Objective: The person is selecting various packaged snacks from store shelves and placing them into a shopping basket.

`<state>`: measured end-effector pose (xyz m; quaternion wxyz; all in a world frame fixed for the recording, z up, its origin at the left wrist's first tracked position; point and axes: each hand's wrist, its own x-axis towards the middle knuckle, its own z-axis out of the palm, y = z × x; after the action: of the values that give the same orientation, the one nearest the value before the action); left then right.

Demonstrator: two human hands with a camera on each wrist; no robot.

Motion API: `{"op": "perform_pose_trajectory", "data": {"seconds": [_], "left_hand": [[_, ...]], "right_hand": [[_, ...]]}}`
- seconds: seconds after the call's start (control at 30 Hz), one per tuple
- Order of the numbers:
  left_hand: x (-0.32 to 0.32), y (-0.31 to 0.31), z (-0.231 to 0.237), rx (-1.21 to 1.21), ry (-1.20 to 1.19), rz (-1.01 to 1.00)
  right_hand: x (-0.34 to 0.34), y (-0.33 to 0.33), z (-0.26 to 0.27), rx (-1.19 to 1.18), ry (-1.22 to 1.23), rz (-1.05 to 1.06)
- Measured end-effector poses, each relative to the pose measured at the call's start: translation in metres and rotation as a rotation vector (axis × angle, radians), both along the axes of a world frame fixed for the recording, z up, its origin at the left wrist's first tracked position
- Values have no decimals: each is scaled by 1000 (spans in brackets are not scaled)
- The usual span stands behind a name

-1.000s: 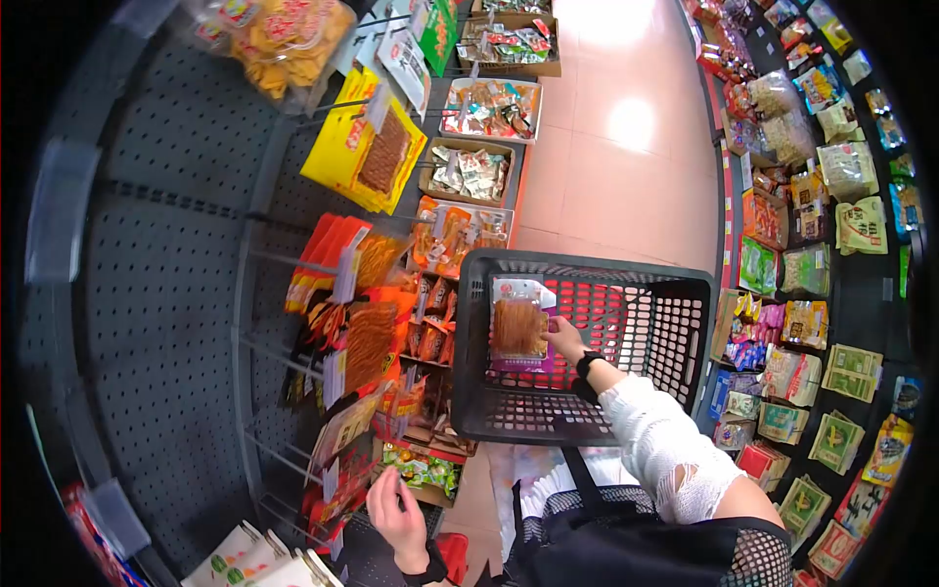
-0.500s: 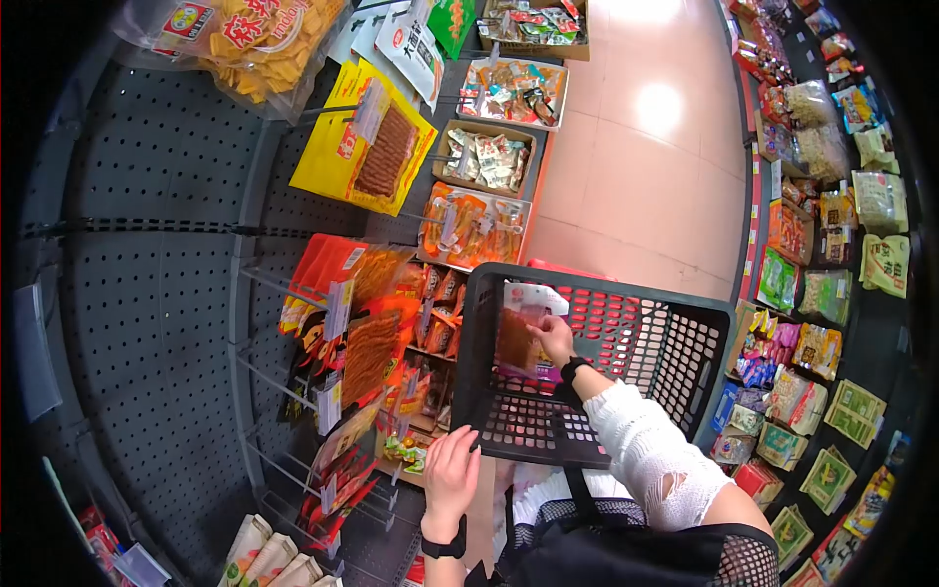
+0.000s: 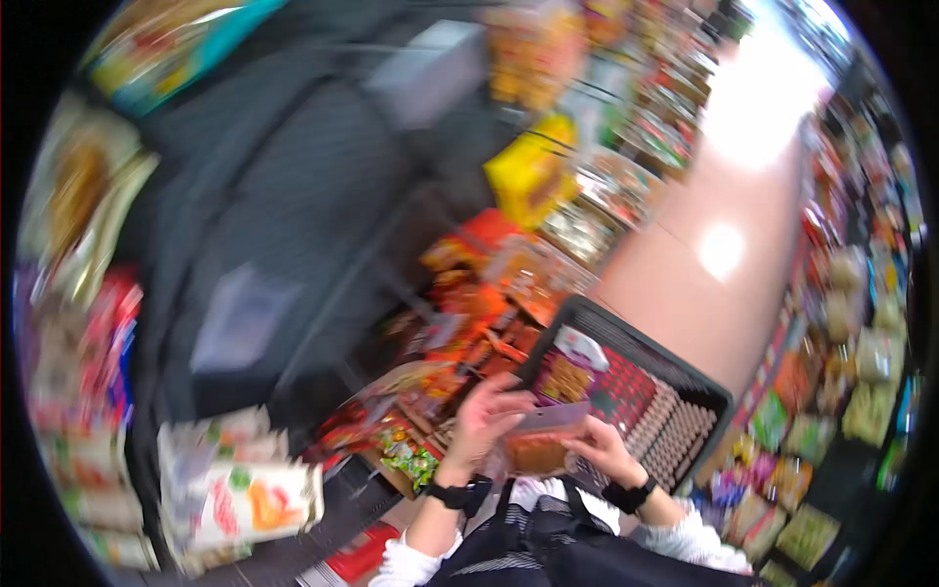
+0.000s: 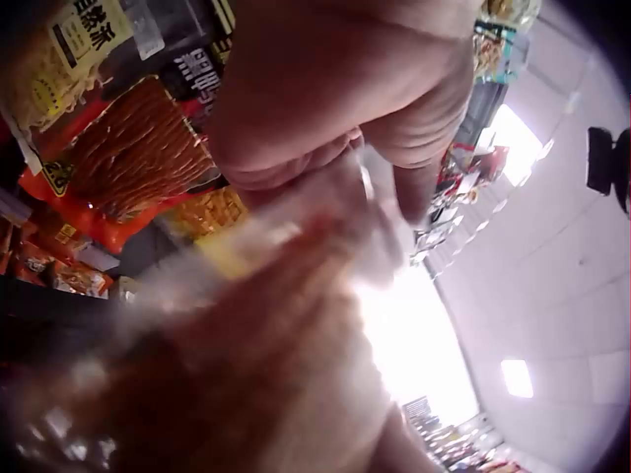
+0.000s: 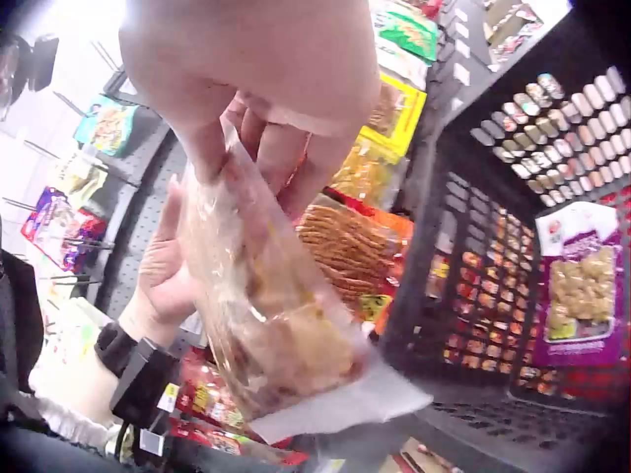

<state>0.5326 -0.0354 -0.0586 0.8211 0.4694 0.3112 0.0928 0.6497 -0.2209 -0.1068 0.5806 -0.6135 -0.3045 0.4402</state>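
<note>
My right hand (image 3: 604, 450) pinches the top edge of a clear snack packet (image 5: 281, 315) between thumb and fingers. Brownish food fills the packet, which hangs in front of my body at the basket's near side. My left hand (image 3: 486, 426) is at the packet's other upper corner, its fingers spread in the head view. In the left wrist view the packet's edge lies between left thumb and fingers, blurred by motion. The black shopping basket (image 5: 449, 128) holds a purple-and-white snack packet (image 5: 582, 286).
On the left, a dark pegboard shelf (image 3: 293, 196) carries hanging snack packets, including a yellow one (image 3: 533, 171) and dried strips (image 4: 138, 153). White packets (image 3: 245, 499) hang at lower left. A tiled aisle (image 3: 694, 284) runs ahead, with stocked shelves (image 3: 871, 333) along the right.
My right hand has come out of the basket with the clear packet and drawn it toward my body. The left hand has moved right to meet it. The head view has swung left.
</note>
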Motion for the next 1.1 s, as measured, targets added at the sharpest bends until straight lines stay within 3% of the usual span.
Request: {"op": "perform_pose_trajectory", "data": {"seconds": [0.03, 0.1, 0.23, 0.37, 0.6, 0.63, 0.87, 1.1], "left_hand": [[-11, 4, 8, 155, -57, -1], [-31, 10, 24, 104, -201, 115], [-74, 21, 66, 284, -266, 243], [-110, 26, 85, 682, -218, 497], [-168, 60, 147, 869, -137, 916], [-174, 66, 150, 775, -226, 947], [-203, 83, 173, 930, -338, 1024], [-202, 96, 180, 1054, -305, 1065]], "right_hand": [[0, 10, 7, 10, -104, 77], [0, 39, 28, 171, -358, 162], [-18, 106, 94, 341, -70, 184], [-48, 163, 157, 331, -300, 409], [-122, 243, 215, 512, -290, 546], [-132, 254, 214, 515, -187, 554], [-171, 278, 230, 620, 78, 565], [-174, 300, 227, 697, 9, 454]]}}
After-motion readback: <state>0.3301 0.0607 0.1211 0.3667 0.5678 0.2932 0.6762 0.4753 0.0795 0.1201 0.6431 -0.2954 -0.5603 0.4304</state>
